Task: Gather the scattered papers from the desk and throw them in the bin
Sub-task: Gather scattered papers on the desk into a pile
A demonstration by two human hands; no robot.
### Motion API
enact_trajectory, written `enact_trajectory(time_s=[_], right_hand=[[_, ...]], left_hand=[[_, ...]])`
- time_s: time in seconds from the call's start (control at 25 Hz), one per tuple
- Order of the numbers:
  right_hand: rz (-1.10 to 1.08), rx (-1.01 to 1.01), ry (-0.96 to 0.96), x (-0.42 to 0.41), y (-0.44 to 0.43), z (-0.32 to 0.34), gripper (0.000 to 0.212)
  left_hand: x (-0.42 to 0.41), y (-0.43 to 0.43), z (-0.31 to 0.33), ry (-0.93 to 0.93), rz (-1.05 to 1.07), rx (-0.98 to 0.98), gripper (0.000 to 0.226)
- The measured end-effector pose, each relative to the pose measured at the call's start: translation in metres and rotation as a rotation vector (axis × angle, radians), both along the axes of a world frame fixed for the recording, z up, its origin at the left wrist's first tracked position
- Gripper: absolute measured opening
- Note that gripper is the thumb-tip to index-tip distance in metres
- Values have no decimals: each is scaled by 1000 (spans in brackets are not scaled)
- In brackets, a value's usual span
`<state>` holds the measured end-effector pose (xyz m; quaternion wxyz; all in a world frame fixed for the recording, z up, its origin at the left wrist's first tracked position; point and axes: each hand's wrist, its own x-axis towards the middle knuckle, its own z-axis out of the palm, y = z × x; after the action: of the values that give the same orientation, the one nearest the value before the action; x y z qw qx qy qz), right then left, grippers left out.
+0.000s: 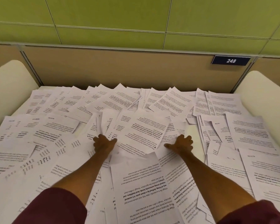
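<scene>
Several printed white sheets (173, 102) cover nearly the whole white desk (81, 131), overlapping at all angles. At the middle, my left hand (103, 143) grips a fanned bunch of sheets (129, 125) that stands lifted off the pile. My right hand (181, 143) lies flat with fingers spread on the sheets just right of that bunch, thumb pointing left. Both forearms reach forward over more sheets (144, 186) near the front edge. No bin is in view.
A tan partition (120, 68) with a blue plate reading 248 (231, 60) closes the desk's back. Cream rounded side dividers stand at the left (8, 88) and right (265, 94). A green panelled wall (120, 18) rises behind.
</scene>
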<state>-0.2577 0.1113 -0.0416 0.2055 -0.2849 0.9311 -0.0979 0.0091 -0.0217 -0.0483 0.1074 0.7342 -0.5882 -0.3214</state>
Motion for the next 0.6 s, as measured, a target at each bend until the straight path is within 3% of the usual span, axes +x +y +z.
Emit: enact_trajectory(time_s=[0.08, 0.4, 0.6], right_hand=[[-15, -30, -41, -3, -1, 2, 89], [14, -85, -97, 0, -6, 2, 86], [-72, -164, -247, -6, -9, -1, 76]], left_hand=[[5, -6, 0, 154, 61, 17, 82], [5, -5, 0, 305, -14, 82, 89], [14, -7, -7, 445, -62, 152, 82]])
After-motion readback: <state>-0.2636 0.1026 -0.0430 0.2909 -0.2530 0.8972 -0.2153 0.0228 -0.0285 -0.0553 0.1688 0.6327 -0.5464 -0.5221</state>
